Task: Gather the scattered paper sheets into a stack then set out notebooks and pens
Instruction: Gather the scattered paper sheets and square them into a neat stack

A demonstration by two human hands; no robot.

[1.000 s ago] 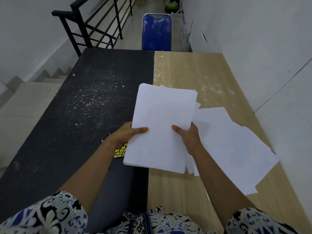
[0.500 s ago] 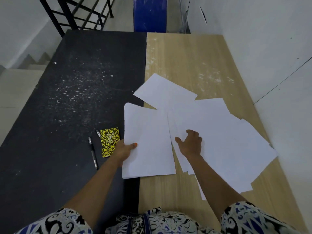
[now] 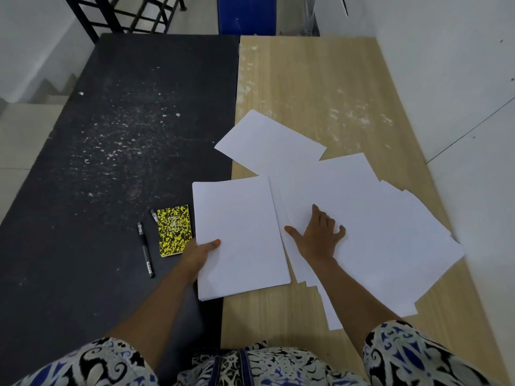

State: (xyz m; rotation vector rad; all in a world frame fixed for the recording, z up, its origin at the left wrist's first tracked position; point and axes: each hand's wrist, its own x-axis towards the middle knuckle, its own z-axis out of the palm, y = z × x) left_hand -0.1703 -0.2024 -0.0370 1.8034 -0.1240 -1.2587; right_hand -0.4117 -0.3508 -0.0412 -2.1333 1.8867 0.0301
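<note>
Roughly halfway: left of the stack [image 3: 239, 235], a pen [image 3: 145, 249] and yellow notebook [image 3: 174, 230] are not yet set out. The stack's left edge is pinched by the left hand [image 3: 201, 253]. Right of the stack, loose sheets [image 3: 390, 232] remain ungathered, pressed by the right hand [image 3: 320, 238], fingers spread flat.

Left hand [image 3: 199, 253] gripping paper stack [image 3: 239, 235], right hand [image 3: 320, 235] flat on loose sheets [image 3: 390, 232]
</note>
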